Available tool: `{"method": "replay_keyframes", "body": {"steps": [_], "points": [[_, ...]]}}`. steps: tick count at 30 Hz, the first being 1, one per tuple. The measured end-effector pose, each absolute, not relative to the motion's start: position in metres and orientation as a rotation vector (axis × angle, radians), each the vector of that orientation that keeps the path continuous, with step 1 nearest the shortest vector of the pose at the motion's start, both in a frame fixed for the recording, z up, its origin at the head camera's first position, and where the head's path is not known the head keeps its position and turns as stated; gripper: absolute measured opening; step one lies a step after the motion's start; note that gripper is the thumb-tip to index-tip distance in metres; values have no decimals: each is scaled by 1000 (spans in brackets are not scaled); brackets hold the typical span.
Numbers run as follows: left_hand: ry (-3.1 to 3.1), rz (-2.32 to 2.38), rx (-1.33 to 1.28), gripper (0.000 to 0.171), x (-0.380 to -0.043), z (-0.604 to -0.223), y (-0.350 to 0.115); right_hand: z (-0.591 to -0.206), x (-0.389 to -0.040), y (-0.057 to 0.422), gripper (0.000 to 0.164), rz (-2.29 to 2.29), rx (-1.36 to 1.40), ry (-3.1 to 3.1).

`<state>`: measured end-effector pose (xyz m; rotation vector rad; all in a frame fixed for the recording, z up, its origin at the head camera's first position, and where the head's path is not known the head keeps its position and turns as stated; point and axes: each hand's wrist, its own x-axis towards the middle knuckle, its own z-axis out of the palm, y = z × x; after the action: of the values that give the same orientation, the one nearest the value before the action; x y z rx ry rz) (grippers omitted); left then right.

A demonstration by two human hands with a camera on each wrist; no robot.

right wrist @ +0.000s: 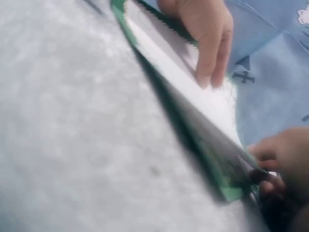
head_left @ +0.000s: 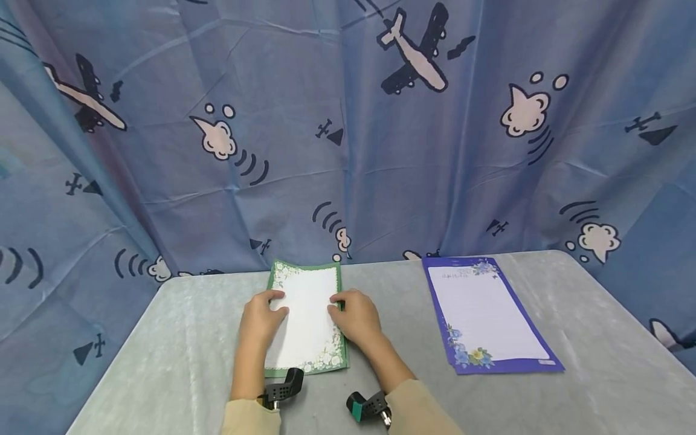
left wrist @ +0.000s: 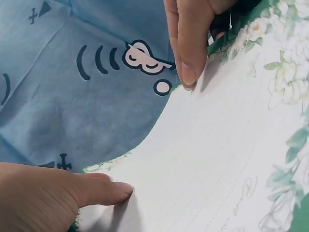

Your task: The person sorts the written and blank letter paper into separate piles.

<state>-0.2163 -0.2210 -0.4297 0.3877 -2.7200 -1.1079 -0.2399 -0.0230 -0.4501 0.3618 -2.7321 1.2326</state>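
Note:
A green-bordered sheet of writing paper [head_left: 309, 314] with white flowers is held by its two sides between my hands, its far edge curling up in the head view. My left hand [head_left: 260, 319] pinches the left edge, thumb on top of the white face. On the opposite edge, my right hand [head_left: 356, 315] pinches in the same way. The right wrist view shows the paper [right wrist: 193, 92] raised and bowed, with another green-edged layer [right wrist: 212, 174] beneath it. How many sheets are there, I cannot tell.
To the right lies a purple-bordered sheet of writing paper [head_left: 489, 314] with blue and yellow flowers. Both rest on a grey-covered table [head_left: 179, 350]. A blue curtain [head_left: 293, 151] with airplane prints hangs behind the table's far edge. Black devices [head_left: 283, 386] are strapped to both wrists.

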Motion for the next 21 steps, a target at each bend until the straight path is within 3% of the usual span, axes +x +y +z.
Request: {"method": "replay_keyframes", "body": {"steps": [9, 15, 21], "points": [[-2695, -1063, 421, 36, -216, -429, -219, -449, -238, -30, 22, 938, 319, -2783], [-2668, -958, 440, 36, -215, -431, -220, -450, -235, -33, 15, 1038, 250, -2702], [-2679, -1018, 479, 38, -215, -431, -224, -450, -231, -38, 21, 1103, 258, -2693]]}}
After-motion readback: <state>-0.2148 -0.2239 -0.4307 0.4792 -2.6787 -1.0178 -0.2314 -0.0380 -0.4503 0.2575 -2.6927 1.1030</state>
